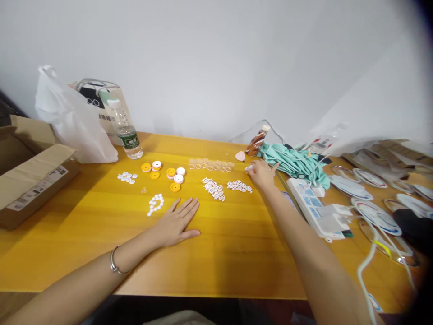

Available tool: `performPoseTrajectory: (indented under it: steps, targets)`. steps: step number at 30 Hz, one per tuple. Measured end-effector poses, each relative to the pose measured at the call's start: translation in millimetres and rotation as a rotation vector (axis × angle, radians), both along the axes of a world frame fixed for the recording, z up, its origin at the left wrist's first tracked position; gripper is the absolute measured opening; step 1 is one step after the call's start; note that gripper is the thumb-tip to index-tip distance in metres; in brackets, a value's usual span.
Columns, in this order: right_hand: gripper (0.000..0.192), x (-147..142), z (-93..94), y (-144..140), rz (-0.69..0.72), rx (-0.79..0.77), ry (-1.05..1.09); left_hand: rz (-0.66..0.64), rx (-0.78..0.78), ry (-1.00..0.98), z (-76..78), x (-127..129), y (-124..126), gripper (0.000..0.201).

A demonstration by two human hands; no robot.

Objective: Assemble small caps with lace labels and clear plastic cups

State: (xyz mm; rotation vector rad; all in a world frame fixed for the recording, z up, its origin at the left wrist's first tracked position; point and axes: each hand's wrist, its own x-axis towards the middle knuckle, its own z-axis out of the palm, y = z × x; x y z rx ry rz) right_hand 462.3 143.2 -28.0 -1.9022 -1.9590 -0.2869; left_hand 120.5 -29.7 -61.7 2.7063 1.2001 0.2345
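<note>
My left hand (179,222) lies flat on the yellow wooden table (216,253), fingers stretched out, holding nothing. At the right, my right hand (264,175) closes its fingertips on a small clear, shiny thing (250,168), too small to name. Just left of it sit two clusters of white openwork pieces (239,186), (214,188). Behind these stands a double row of small clear round cups (211,165). Beyond my left hand are orange and white spools (175,178). Small white discs form a loop (156,204), with another group of white discs (127,177) farther left.
A cardboard box (34,180), white plastic bag (72,122) and water bottle (126,135) stand at left. At right are a brown drink bottle (257,142), a folded teal umbrella (294,160), a power strip (313,207) with cables, and round clear-and-white packages (375,214).
</note>
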Motion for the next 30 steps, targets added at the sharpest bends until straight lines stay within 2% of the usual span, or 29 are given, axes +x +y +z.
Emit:
performPoseTrajectory:
  steps: [3, 5, 7, 9, 11, 14, 18, 20, 22, 23, 25, 28, 30]
  targets:
    - [0.049, -19.1, 11.2, -20.4, 0.027, 0.187, 0.075, 0.006, -0.008, 0.007, 0.3, 0.6, -0.2, 0.077]
    - [0.054, -39.7, 14.5, -47.1, 0.177, 0.258, 0.134, 0.01, -0.022, 0.022, 0.2, 1.0, -0.2, 0.077]
    - [0.051, -62.5, 9.1, -83.4, 0.426, 0.208, 0.159, 0.01, -0.027, 0.029, 0.0, 1.1, 0.0, 0.077]
    - [0.047, -82.5, -4.4, -123.0, 0.648, 0.069, 0.14, 0.005, -0.03, 0.029, 0.4, 0.9, 0.3, 0.078]
    - [0.05, -95.8, -20.5, -156.8, 0.781, -0.079, 0.101, -0.003, -0.033, 0.027, 1.4, 0.5, 0.4, 0.078]
    - [0.055, -103.0, -35.9, -183.5, 0.842, -0.223, 0.042, 0.004, -0.042, 0.022, 3.2, 0.8, -0.8, 0.078]
    - [0.057, -102.8, -36.3, -184.8, 0.818, -0.287, 0.002, 0.0, -0.033, -0.004, 5.4, 3.6, -2.3, 0.077]
    - [0.057, -102.8, -34.3, -182.5, 0.804, -0.3, -0.001, -0.029, 0.024, -0.064, 9.2, 2.8, 0.8, 0.068]
    - [0.058, -103.3, -32.8, -181.9, 0.797, -0.317, 0.001, -0.014, 0.144, -0.172, 16.3, -4.8, 9.0, 0.048]
    - [0.058, -103.6, -32.2, -182.1, 0.795, -0.328, 0.002, 0.027, 0.217, -0.23, 21.0, -12.6, 15.0, 0.038]
    - [0.059, -104.0, -30.6, -182.9, 0.794, -0.352, -0.002, 0.21, 0.349, -0.307, 30.7, -37.2, 29.7, 0.027]
    - [0.059, -104.5, -27.7, -183.7, 0.787, -0.379, -0.002, 0.634, 0.428, -0.169, 40.6, -89.3, 51.1, 0.028]
    - [0.059, -104.8, -26.0, -183.7, 0.784, -0.39, 0.004, 0.839, 0.396, -0.058, 42.1, -121.9, 59.9, 0.029]
